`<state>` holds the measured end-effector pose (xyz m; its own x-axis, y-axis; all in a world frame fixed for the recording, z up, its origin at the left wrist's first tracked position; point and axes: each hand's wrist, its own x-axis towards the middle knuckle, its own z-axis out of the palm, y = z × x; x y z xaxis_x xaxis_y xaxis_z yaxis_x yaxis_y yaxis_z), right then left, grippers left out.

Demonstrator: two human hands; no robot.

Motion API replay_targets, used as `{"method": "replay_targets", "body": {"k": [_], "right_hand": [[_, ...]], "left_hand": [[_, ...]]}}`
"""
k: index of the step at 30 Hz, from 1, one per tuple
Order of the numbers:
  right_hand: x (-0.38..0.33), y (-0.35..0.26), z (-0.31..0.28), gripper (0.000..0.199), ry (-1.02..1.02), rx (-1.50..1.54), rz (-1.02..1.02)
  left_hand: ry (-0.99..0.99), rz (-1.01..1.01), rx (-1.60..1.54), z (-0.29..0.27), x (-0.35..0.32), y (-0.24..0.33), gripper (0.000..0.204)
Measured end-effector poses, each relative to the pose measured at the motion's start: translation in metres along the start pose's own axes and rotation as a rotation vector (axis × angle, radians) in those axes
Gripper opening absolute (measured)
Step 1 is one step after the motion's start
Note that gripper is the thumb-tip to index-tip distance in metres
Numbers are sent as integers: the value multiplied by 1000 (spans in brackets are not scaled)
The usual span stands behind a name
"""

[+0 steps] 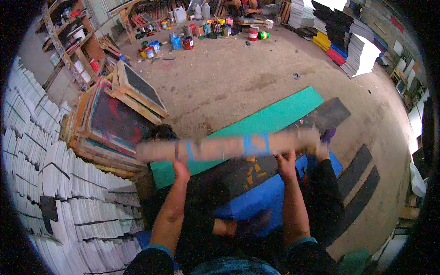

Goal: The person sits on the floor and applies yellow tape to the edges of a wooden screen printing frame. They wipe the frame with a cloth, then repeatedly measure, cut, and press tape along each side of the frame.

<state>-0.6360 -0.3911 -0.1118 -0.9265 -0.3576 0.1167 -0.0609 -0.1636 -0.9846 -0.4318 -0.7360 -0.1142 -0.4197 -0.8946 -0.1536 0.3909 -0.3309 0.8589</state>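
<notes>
A long, narrow tan board [220,147] with blue bands lies level across my view, smeared by motion. My left hand [181,169] grips its near edge left of the middle, and my right hand [286,164] grips it toward the right end. Fingers on the far side are hidden. Beneath it, a green strip [275,109] and a black strip [334,112] lie slantwise on the ground. Small orange-yellow scraps [252,176] dot the black one. Nearer to me is a blue sheet [247,199], partly covered by my legs.
Wood-framed screens [119,117] lean in a pile at left, beside tall stacks of white sheets [82,201]. Two dark strips [357,169] lie at right. Paint cans [175,42] and bottles stand farther back; more stacked sheets [360,52] rise at far right.
</notes>
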Motion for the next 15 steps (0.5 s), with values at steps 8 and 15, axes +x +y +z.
{"method": "replay_targets", "body": {"k": [8, 15], "right_hand": [[-43, -24, 4, 33, -155, -234, -321], [-59, 2, 3, 35, -39, -1, -163]], "left_hand": [[-540, 85, -134, -96, 70, -66, 61], [-753, 68, -167, -121, 71, -62, 68]]}}
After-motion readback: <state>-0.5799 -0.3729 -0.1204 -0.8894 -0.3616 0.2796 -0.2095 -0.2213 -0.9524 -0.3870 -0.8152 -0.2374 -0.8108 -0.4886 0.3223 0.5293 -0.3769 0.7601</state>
